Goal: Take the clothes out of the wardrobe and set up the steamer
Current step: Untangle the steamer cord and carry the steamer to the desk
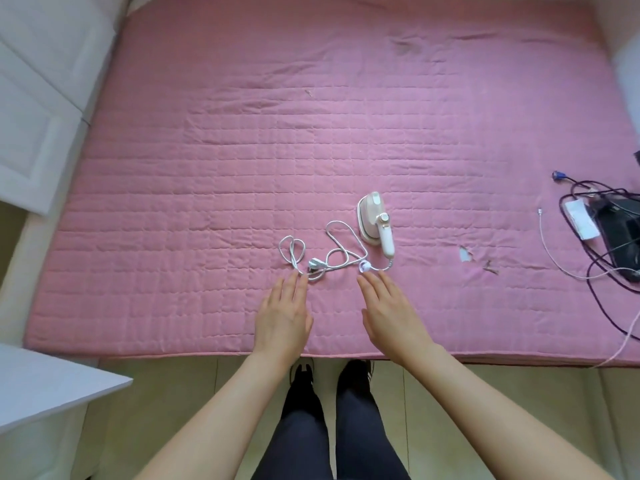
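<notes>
A small pink and white handheld steamer (375, 219) lies on the pink quilted bed (311, 133) near its front edge. Its white cord (332, 249) loops to the left across the quilt and ends at a plug (316, 264). My left hand (282, 315) is flat, fingers straight, with the fingertips just short of the plug and cord loops. My right hand (389, 311) is also flat and open, its fingertips close to the cord below the steamer's handle. Neither hand holds anything. No clothes are in view.
White wardrobe doors (41, 98) stand at the left of the bed. A white tabletop corner (52, 386) juts in at lower left. A black device with tangled dark and white cables (609, 230) lies on the bed's right edge. My legs stand on pale floor tiles.
</notes>
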Demonstrator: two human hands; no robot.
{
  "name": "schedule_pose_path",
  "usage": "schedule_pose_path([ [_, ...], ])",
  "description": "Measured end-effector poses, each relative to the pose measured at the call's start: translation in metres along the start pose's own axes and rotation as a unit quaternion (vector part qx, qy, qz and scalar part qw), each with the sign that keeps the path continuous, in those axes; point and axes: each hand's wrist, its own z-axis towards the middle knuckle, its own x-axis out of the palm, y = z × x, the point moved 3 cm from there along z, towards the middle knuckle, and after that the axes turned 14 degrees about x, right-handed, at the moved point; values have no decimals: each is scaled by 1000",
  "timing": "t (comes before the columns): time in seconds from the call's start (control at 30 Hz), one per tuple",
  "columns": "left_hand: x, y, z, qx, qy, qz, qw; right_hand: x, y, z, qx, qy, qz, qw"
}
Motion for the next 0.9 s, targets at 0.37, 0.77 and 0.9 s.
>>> schedule_pose_path([
  [0.37, 100, 10, 79, -120, 32, -48, 991, 71, -51, 113, -80, 1, 4, 997],
  [0.77, 209, 83, 121, -385, -10, -248, 889, 191, -53, 201, -92, 73, -12, 993],
  [0.9, 233, 95, 138, -436, -56, -321, 839, 207, -46, 231, -55, 74, 15, 996],
])
